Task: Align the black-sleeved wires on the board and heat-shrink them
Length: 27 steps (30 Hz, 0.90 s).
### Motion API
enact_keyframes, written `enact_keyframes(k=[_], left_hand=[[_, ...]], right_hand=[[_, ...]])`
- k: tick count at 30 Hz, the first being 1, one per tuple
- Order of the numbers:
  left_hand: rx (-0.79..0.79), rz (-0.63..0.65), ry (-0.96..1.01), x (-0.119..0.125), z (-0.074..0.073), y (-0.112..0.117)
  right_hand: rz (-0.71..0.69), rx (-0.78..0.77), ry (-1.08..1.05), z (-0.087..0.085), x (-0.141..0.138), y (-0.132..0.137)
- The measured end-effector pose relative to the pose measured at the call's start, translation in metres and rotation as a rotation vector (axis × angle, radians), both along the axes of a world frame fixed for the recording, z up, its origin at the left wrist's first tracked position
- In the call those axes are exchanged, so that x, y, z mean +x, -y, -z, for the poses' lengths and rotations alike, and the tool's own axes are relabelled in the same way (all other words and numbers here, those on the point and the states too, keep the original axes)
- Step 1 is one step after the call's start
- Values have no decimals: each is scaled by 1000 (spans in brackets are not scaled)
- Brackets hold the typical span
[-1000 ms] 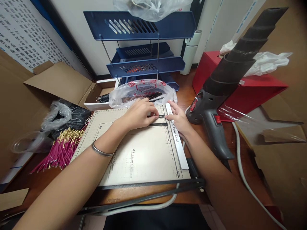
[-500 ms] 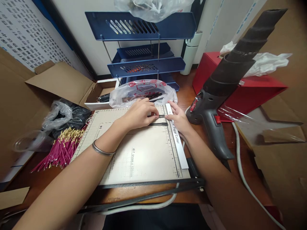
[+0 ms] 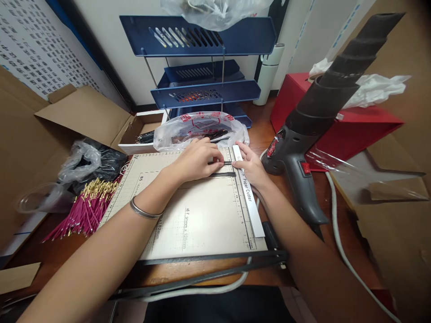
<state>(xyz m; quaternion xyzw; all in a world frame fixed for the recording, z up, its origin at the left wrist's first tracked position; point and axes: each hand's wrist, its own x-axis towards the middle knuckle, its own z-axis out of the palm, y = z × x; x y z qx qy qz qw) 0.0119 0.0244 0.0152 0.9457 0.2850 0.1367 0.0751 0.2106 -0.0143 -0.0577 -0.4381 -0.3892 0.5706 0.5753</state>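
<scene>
A paper cutter with a cream, ruled board lies in front of me. My left hand is closed in a pinch on thin black wires near the cutter's right edge. My right hand is bent over the white guard strip, its thumb at the right ends of those wires and its fingers by the strip's far end. A second row of black wires lies on the board just below, partly hidden by my left hand.
Magenta wires with gold ends are piled at left. Behind the board are a clear plastic bag, an open carton and a blue rack. A heat gun stands at right before a red box; a grey cord runs beside it.
</scene>
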Motion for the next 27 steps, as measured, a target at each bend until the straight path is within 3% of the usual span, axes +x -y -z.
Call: enact_keyframes(k=[13, 21, 27], left_hand=[[-35, -13, 37, -1, -3, 1], [-146, 109, 68, -2, -8, 4], [-159, 105, 22, 0, -7, 4]], right_hand=[[17, -35, -22, -5, -1, 1], [19, -54, -31, -8, 0, 2], [7, -69, -30, -12, -1, 4]])
